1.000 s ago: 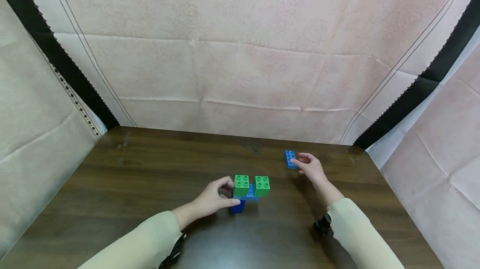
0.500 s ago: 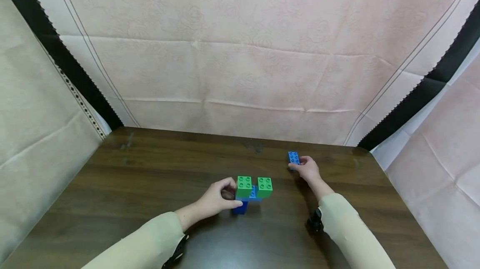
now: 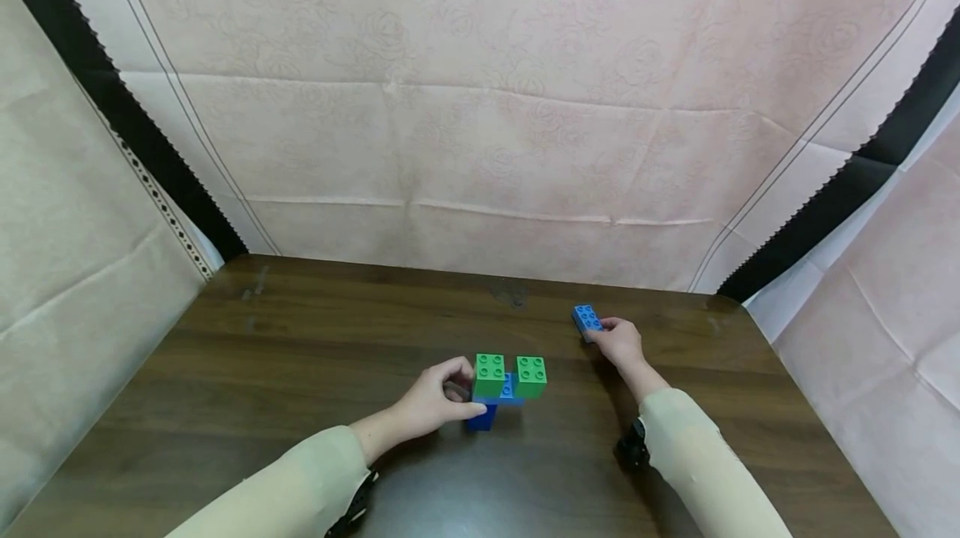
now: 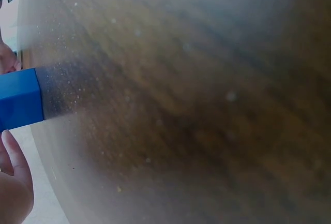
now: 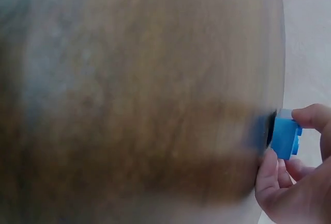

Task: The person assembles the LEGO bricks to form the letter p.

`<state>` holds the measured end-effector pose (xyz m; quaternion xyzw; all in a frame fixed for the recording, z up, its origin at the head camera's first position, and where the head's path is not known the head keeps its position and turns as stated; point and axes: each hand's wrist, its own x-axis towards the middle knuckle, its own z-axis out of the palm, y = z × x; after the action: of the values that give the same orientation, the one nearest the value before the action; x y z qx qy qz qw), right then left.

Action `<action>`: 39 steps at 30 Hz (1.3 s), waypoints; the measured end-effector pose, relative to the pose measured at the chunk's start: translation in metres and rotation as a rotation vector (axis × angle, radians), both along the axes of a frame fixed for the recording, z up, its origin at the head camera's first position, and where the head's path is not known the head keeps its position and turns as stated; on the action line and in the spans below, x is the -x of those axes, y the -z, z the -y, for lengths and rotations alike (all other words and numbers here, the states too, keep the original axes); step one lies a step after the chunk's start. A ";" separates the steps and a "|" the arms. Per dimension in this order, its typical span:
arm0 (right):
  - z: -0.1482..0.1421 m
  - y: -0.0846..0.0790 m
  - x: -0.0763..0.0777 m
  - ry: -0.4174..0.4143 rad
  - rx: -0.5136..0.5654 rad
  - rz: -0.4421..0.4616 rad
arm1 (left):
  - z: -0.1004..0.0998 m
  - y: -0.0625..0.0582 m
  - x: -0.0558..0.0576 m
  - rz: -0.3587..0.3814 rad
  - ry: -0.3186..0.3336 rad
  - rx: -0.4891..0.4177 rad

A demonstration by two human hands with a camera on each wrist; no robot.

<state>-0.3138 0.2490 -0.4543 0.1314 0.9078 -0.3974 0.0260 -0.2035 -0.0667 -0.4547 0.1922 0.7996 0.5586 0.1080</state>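
Note:
In the head view, a small build of toy building bricks stands on the wooden table: a dark blue brick (image 3: 482, 419) at the bottom, a lighter blue brick (image 3: 507, 388) across it, and two green bricks, left (image 3: 490, 374) and right (image 3: 530, 376), on top. My left hand (image 3: 435, 396) grips its left side between thumb and fingers. Farther back and to the right, my right hand (image 3: 621, 342) pinches a loose blue brick (image 3: 587, 318) at its near right end. The right wrist view shows this blue brick (image 5: 284, 137) between thumb and fingers, tilted.
The brown table (image 3: 337, 313) reaches back to a pale patterned cloth wall (image 3: 480, 146). More cloth rises at the left (image 3: 90, 271) and right (image 3: 877, 313) sides. Dark bands run along the corners.
My right hand has closed on the loose blue brick, which has turned and tilted slightly in the fingers. The left hand stays on the build; the view has shifted a little.

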 end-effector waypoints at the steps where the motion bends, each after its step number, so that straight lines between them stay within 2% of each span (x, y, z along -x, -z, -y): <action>1: -0.001 -0.001 0.000 0.007 0.025 0.002 | 0.000 0.000 0.000 0.001 0.001 -0.001; 7: -0.009 -0.003 0.000 -0.002 0.173 -0.011 | 0.000 -0.002 -0.001 0.002 -0.001 0.000; 12: -0.015 -0.004 -0.004 -0.011 0.217 -0.055 | 0.000 -0.002 -0.003 -0.011 0.005 0.006; 20: -0.016 -0.015 -0.011 -0.033 0.280 -0.186 | 0.001 -0.003 -0.004 -0.006 0.021 0.031; 23: -0.015 -0.023 -0.016 -0.052 0.291 -0.204 | 0.001 -0.003 -0.003 -0.003 0.029 0.034; 32: -0.011 -0.044 -0.031 -0.148 0.262 -0.176 | 0.001 0.000 -0.001 -0.003 0.043 0.030; 39: -0.004 -0.055 -0.041 -0.247 0.265 -0.217 | 0.002 0.000 0.000 0.000 0.050 0.032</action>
<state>-0.2729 0.2532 -0.3989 -0.0291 0.8543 -0.5189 -0.0061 -0.2031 -0.0685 -0.4552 0.2103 0.8032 0.5431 0.1251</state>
